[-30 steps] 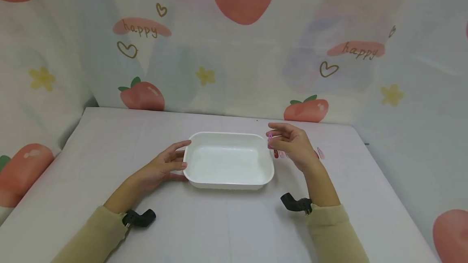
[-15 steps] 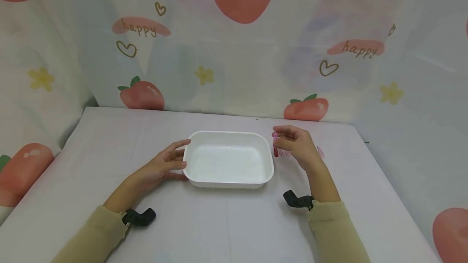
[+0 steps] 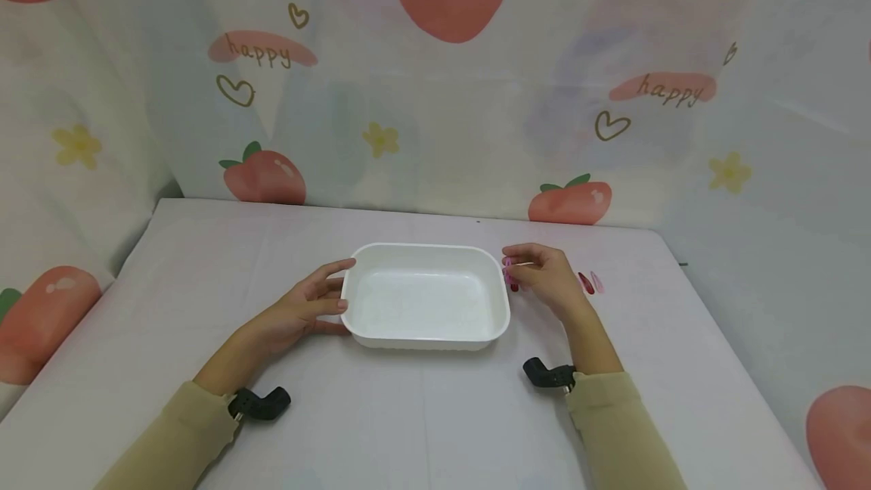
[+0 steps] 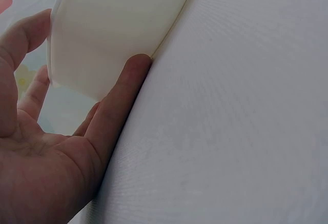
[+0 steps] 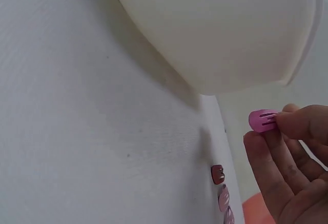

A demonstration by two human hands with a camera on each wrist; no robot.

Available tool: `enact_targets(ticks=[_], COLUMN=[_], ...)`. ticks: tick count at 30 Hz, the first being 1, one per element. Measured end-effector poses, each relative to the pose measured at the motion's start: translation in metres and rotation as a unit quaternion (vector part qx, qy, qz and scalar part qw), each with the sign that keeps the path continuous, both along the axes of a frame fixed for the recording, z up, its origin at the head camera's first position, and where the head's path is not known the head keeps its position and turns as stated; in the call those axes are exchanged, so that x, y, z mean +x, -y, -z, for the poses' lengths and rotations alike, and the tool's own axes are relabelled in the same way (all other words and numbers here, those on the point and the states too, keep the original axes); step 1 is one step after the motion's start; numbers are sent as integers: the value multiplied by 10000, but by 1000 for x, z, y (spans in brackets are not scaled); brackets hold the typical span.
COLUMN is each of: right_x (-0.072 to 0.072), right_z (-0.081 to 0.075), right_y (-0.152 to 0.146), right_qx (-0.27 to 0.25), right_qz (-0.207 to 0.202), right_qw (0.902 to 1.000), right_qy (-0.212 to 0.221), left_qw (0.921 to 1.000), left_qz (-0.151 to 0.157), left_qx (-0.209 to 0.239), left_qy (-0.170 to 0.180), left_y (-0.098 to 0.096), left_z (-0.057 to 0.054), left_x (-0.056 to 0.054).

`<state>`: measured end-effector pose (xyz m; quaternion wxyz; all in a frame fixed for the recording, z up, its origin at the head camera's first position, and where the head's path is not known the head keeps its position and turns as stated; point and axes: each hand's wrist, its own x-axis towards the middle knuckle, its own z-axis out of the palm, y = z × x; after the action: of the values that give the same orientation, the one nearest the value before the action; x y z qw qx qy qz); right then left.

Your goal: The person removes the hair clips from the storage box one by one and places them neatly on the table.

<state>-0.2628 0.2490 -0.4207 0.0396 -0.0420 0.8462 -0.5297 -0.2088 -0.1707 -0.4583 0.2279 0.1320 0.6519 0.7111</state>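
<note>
A white rectangular tray stands on the table with nothing visible inside. My left hand rests spread against its left end; in the left wrist view, fingertips touch the rim and another digit lies along the lower outer wall. Just beyond the tray's right end, my right hand pinches a pink snap hair clip between thumb and fingers, above the table. Beneath that hand lie a red hair clip and pink hair clips, partly hidden in the head view.
Right of the right wrist lie another red hair clip and a pale pink hair clip. The white-covered table meets a printed cloth backdrop at the back and sides.
My right hand, still holding the pink clip, shifts slightly right, then back left and a little lower toward the tray's edge. The left hand and the tray stay put.
</note>
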Motion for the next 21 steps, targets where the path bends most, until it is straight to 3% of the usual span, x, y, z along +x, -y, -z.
enact_targets(ticks=[6, 15, 21], right_x=[-3, -3, -2], right_z=[6, 9, 4], right_y=[1, 1, -6], right_qx=[159, 1554, 1547], right_qz=[-185, -157, -93], right_qw=[9996, 9868, 9867], right_qy=[-126, -425, -489], left_qw=[10000, 10000, 9999], left_qz=[-44, -41, -135], left_qx=[-27, -79, -102], left_qy=[7, -21, -20], left_y=[-1, -2, -2], left_z=[-2, -4, -1], left_x=[0, 0, 0])
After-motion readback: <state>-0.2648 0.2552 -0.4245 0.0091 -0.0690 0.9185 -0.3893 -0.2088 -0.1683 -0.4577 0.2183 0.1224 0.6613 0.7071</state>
